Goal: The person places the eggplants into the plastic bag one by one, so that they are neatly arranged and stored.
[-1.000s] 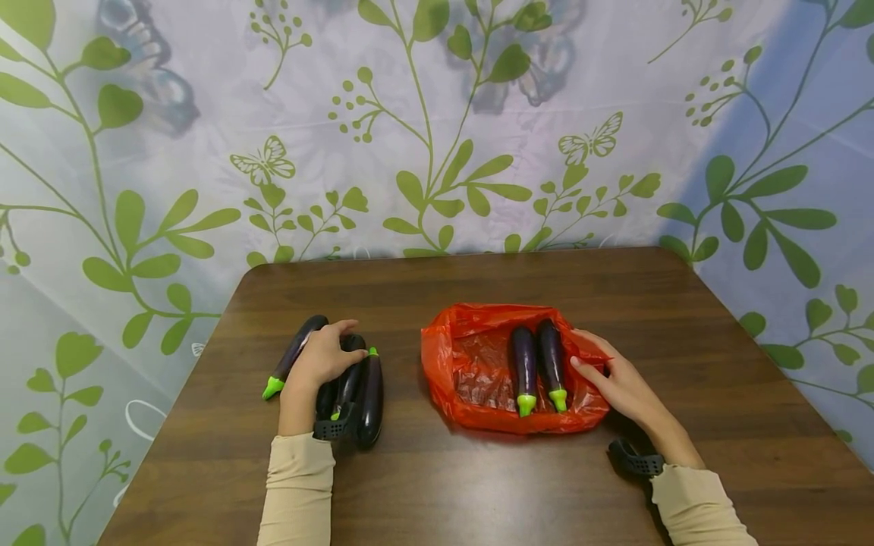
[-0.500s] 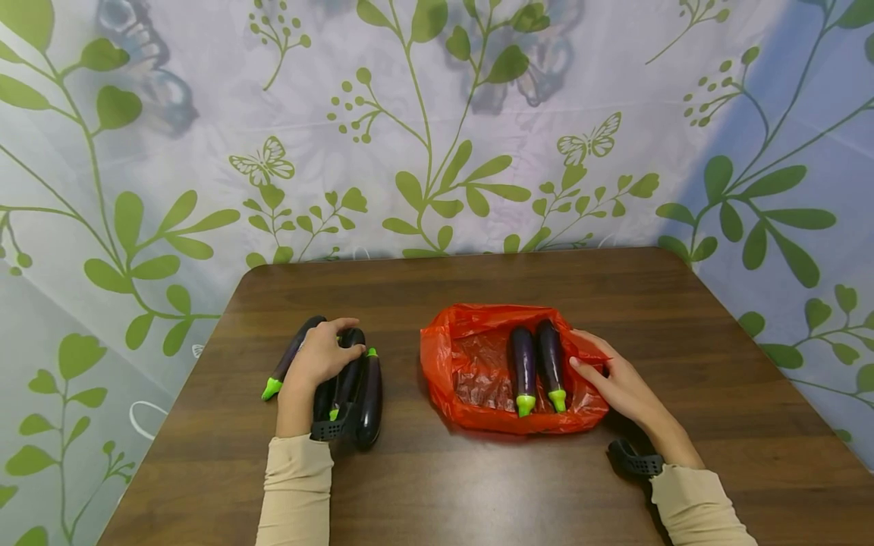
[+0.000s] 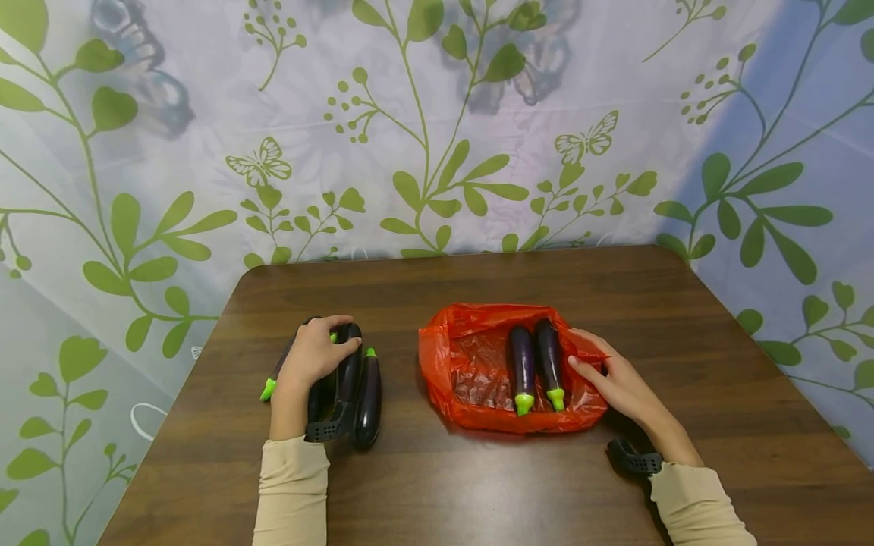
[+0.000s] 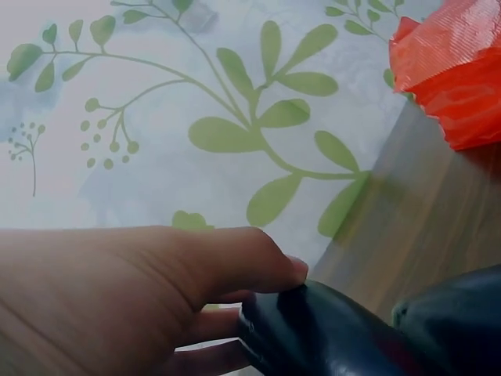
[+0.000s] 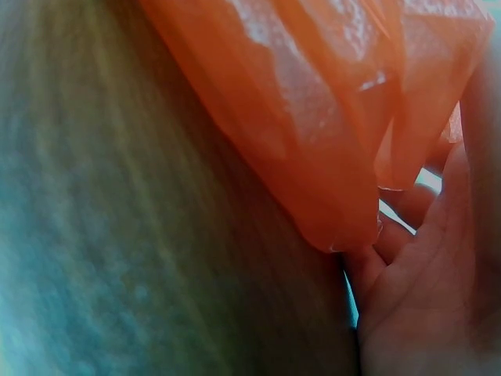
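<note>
My left hand (image 3: 314, 353) pinches the blunt end of a dark purple eggplant (image 3: 349, 371). In the left wrist view the thumb lies on top of that eggplant (image 4: 325, 329), with fingers on its far side. Just right of it lies another eggplant (image 3: 369, 402), and a further one (image 3: 319, 398) is partly hidden under the hand. An eggplant with a bright green cap (image 3: 268, 389) lies to the left, half covered. My right hand (image 3: 624, 390) grips the right side of a red plastic bag (image 3: 437, 360), thumb at the rim. Two eggplants (image 3: 523, 360) lie side by side inside the bag.
The brown wooden table (image 3: 471, 485) reaches back to a hanging cloth (image 3: 437, 129) with green leaves and butterflies. A black wrist strap (image 3: 635, 460) is on the right wrist, and another (image 3: 328, 431) on the left.
My left hand has shifted slightly left and up, and the pinched eggplant's blunt end has risen with it. The right hand and the bag stay as they were.
</note>
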Tool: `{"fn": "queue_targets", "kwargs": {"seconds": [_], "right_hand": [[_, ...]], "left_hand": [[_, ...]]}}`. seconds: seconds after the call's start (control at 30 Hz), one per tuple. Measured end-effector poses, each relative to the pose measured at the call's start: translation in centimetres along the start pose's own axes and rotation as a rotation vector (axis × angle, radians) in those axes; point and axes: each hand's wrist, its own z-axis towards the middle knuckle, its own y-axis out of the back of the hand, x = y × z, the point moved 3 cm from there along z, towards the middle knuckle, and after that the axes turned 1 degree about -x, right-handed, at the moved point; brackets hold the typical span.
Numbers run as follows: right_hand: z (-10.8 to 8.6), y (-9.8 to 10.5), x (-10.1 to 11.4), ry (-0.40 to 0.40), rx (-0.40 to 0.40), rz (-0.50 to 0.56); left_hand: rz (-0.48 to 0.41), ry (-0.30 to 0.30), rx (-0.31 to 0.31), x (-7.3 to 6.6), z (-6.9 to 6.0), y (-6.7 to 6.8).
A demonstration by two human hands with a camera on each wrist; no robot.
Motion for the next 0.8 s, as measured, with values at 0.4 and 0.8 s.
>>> {"fn": "queue_targets", "kwargs": {"seconds": [0.4,0.8], "right_hand": [[0.0,0.0,0.1,0.002,0.0,0.005],[0.0,0.0,0.2,0.007,-0.004,0.004]], "left_hand": [[-0.045,-0.02,-0.082,-1.0,-0.3,1.0],[-0.068,-0.025,-0.088,-2.2,-0.6,1.2]]}}
